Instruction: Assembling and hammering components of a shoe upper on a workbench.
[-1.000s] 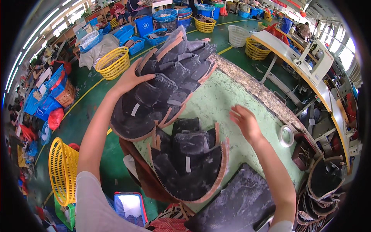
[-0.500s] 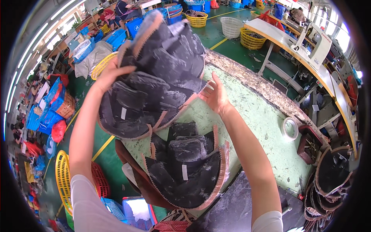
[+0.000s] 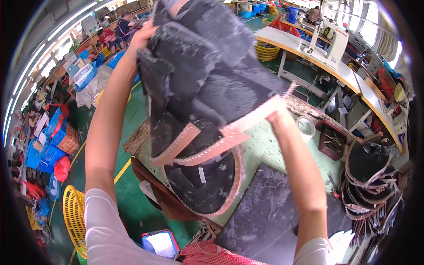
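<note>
A bundle of black leather pieces [image 3: 234, 84] with chalky smears and notched pinkish edges is held up in front of me, tilted. My left hand [image 3: 143, 37] grips its upper left edge, the fingers partly hidden behind it. At the lower right corner my right hand [image 3: 278, 108] is closed on the pinkish border, the fingertips out of sight behind the leather. Below the bundle, another black leather piece [image 3: 212, 187] with a small pale tag lies at the near left side of the pale green worktable [image 3: 260, 152]; the bundle covers its far part.
A dark slab [image 3: 265, 216] lies on the table's near side. A tape roll [image 3: 305, 128] and a dark red tray [image 3: 330, 141] sit at the right, by a stack of curved black pieces [image 3: 369, 163]. A white sewing table [image 3: 291, 42] stands beyond; a yellow basket [image 3: 74, 216] at the left.
The bundle has been lifted nearer and moved to the right, off the table. Both hands have moved up with it. My right hand, with fingers apart before, now grips the border.
</note>
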Action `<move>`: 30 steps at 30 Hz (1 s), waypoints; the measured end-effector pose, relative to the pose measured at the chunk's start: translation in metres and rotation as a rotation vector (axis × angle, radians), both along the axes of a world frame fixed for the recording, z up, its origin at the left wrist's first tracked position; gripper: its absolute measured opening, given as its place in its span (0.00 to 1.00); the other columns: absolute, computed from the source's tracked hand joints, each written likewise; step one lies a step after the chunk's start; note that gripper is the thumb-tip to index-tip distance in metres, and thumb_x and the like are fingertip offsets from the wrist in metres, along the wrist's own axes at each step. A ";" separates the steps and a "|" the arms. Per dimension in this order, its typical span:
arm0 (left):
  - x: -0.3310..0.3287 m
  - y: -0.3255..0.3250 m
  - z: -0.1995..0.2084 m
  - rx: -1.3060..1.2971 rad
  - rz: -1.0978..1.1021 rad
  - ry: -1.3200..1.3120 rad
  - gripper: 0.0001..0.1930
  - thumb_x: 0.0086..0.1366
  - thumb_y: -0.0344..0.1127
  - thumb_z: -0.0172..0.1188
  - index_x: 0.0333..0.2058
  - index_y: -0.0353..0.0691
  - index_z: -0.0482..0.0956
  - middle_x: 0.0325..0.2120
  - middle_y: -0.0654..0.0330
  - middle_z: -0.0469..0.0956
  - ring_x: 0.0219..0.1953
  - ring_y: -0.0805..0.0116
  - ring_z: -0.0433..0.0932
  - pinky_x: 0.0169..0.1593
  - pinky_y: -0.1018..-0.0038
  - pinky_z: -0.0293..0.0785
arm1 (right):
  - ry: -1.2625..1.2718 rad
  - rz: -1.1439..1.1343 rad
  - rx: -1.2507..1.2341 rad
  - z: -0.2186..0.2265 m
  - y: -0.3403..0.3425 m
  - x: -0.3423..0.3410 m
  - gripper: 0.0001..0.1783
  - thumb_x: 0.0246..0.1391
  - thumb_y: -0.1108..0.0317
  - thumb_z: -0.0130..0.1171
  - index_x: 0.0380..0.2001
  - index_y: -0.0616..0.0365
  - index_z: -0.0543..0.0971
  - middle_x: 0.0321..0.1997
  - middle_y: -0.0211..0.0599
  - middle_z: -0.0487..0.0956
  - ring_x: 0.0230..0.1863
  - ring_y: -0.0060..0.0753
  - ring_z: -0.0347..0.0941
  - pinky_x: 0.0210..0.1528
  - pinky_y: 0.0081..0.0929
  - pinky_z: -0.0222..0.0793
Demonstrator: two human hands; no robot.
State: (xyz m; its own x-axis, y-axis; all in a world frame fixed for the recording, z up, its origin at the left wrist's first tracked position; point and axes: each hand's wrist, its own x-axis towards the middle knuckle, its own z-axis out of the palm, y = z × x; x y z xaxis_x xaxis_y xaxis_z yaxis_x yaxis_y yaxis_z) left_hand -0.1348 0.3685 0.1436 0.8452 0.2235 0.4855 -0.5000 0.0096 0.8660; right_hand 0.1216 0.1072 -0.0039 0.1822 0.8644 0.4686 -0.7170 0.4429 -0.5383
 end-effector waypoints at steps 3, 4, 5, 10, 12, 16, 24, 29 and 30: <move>0.054 -0.046 0.015 0.043 -0.272 -0.025 0.22 0.65 0.28 0.54 0.58 0.34 0.67 0.41 0.56 0.82 0.39 0.67 0.84 0.46 0.69 0.82 | -0.136 -0.680 -0.309 0.038 -0.080 0.015 0.27 0.60 0.68 0.60 0.63 0.58 0.70 0.56 0.38 0.77 0.55 0.31 0.75 0.57 0.33 0.72; 0.061 -0.053 0.017 0.047 -0.382 0.028 0.22 0.64 0.29 0.55 0.57 0.35 0.69 0.41 0.57 0.82 0.39 0.68 0.83 0.47 0.69 0.81 | -0.165 -0.731 -0.349 0.053 -0.108 0.004 0.27 0.60 0.69 0.60 0.62 0.58 0.70 0.55 0.38 0.78 0.54 0.30 0.75 0.56 0.31 0.73; 0.079 -0.058 0.014 0.048 -0.518 0.071 0.21 0.63 0.30 0.57 0.56 0.35 0.71 0.41 0.57 0.82 0.40 0.68 0.83 0.48 0.70 0.80 | -0.201 -0.810 -0.394 0.061 -0.143 -0.005 0.26 0.60 0.70 0.60 0.62 0.58 0.70 0.54 0.39 0.78 0.54 0.30 0.75 0.55 0.29 0.73; 0.194 -0.179 -0.071 0.277 -0.119 0.321 0.25 0.58 0.38 0.67 0.53 0.35 0.76 0.46 0.58 0.80 0.47 0.70 0.79 0.55 0.72 0.73 | -0.228 -1.157 -0.485 0.017 -0.285 0.029 0.18 0.60 0.78 0.57 0.54 0.58 0.72 0.46 0.39 0.80 0.40 0.26 0.81 0.34 0.20 0.79; 0.242 -0.223 -0.115 0.365 -0.186 0.440 0.30 0.55 0.42 0.72 0.54 0.35 0.75 0.47 0.57 0.80 0.47 0.69 0.78 0.56 0.72 0.72 | -0.341 -1.213 -0.751 -0.019 -0.345 0.062 0.21 0.60 0.76 0.59 0.56 0.59 0.71 0.45 0.36 0.79 0.34 0.25 0.78 0.31 0.16 0.73; 0.293 -0.260 -0.218 0.486 -0.053 0.433 0.36 0.56 0.46 0.73 0.58 0.35 0.70 0.53 0.53 0.75 0.56 0.64 0.73 0.61 0.68 0.68 | -0.706 -1.246 -1.112 -0.061 -0.394 0.072 0.32 0.58 0.73 0.61 0.65 0.58 0.63 0.57 0.37 0.74 0.54 0.33 0.73 0.52 0.26 0.71; 0.239 -0.258 -0.219 1.065 0.076 0.430 0.34 0.60 0.40 0.67 0.64 0.43 0.65 0.59 0.54 0.71 0.63 0.57 0.69 0.66 0.63 0.63 | -1.254 -1.370 -0.893 -0.033 -0.326 0.013 0.21 0.54 0.75 0.61 0.53 0.58 0.74 0.48 0.44 0.79 0.50 0.40 0.77 0.50 0.33 0.73; 0.232 -0.290 -0.213 1.155 0.191 0.507 0.31 0.53 0.47 0.72 0.54 0.47 0.72 0.49 0.53 0.76 0.58 0.55 0.71 0.62 0.61 0.66 | -1.448 -1.369 -0.928 -0.081 -0.252 0.034 0.22 0.53 0.65 0.66 0.49 0.61 0.75 0.45 0.46 0.80 0.48 0.49 0.77 0.51 0.39 0.72; 0.226 -0.293 -0.202 1.242 0.277 0.481 0.26 0.50 0.49 0.74 0.47 0.49 0.78 0.46 0.55 0.76 0.56 0.54 0.72 0.60 0.60 0.68 | -1.555 -1.489 -0.918 -0.083 -0.242 0.031 0.21 0.50 0.63 0.69 0.45 0.59 0.76 0.41 0.42 0.81 0.44 0.46 0.78 0.48 0.38 0.73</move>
State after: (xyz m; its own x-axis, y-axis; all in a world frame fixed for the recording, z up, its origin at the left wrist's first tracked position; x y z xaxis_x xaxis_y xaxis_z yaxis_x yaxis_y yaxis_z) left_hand 0.0914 0.0756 -0.0581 0.9858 0.0472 0.1612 -0.0066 -0.9480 0.3182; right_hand 0.1527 -0.1345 -0.0871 0.6724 0.5107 0.5358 0.7390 -0.5038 -0.4473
